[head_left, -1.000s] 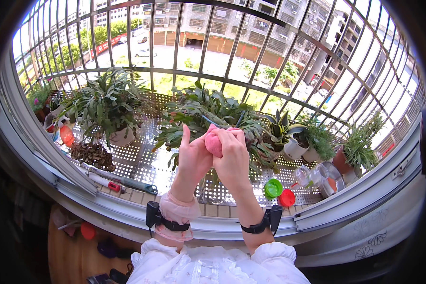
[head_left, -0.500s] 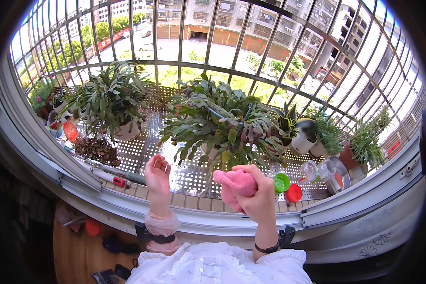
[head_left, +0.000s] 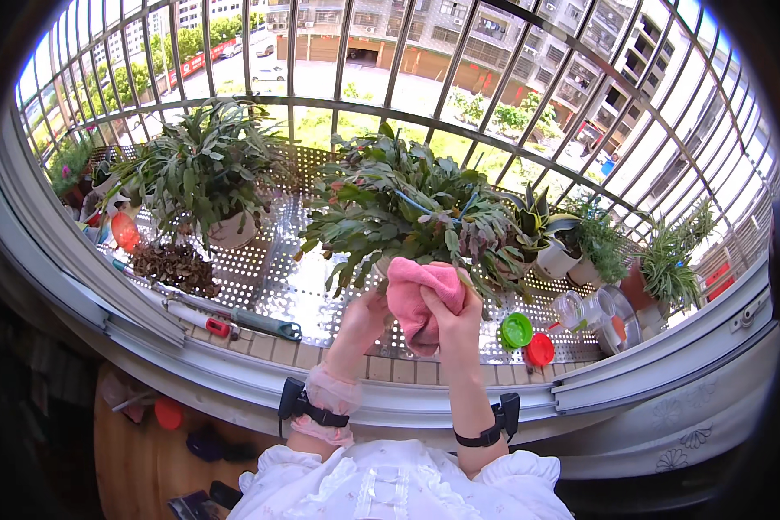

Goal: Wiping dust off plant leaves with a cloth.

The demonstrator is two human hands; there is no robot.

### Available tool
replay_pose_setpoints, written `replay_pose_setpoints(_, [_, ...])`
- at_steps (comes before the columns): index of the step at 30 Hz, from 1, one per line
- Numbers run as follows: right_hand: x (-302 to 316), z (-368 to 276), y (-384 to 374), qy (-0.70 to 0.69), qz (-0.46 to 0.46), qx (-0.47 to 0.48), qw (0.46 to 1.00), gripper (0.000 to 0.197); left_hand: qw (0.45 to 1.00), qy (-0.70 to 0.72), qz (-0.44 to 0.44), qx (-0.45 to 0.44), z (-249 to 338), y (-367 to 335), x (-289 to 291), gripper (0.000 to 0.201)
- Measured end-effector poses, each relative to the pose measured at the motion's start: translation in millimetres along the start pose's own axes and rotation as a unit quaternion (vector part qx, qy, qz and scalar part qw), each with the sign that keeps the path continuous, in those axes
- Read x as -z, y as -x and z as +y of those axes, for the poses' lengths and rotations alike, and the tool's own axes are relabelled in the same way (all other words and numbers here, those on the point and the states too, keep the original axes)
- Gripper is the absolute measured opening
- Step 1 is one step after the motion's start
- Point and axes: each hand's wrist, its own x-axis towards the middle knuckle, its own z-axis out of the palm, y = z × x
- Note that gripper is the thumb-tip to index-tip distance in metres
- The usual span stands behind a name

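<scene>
A crumpled pink cloth [head_left: 425, 299] is gripped in my right hand [head_left: 461, 319], its folds hanging down in front of the large leafy plant [head_left: 399, 199]. Close to the cloth's left side, my left hand [head_left: 364, 319] reaches toward the base of that plant. The fingers of this hand are mostly hidden by the cloth and leaves, so whether they hold or touch anything does not show. Only a pale sliver of the plant's pot [head_left: 383, 265] can be seen under the foliage.
Metal bars rise behind the perforated ledge [head_left: 277, 260]. Another leafy plant [head_left: 204, 165] and a clump of brown leaves [head_left: 175, 267] are at left. A green lid [head_left: 517, 329], a red lid [head_left: 540, 349], clear jars [head_left: 581, 308] and more pots stand right. A window track runs in front.
My left hand has swung right and forward, from open beside the plant to beside the cloth. My right hand has raised the cloth slightly toward the plant, and the cloth hangs more spread out.
</scene>
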Motion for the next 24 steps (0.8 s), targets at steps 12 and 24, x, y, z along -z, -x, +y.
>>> replay_pose_setpoints(12, [-2,-7,-8,0.296,0.109,0.246,0.917,0.033,0.979,0.089,-0.171,0.072,35,0,-8,0.063])
replay_pose_setpoints(24, [-41,30,-15,0.395,0.133,0.321,0.850,0.044,0.989,0.040,-0.138,-0.046,32,8,-17,0.061])
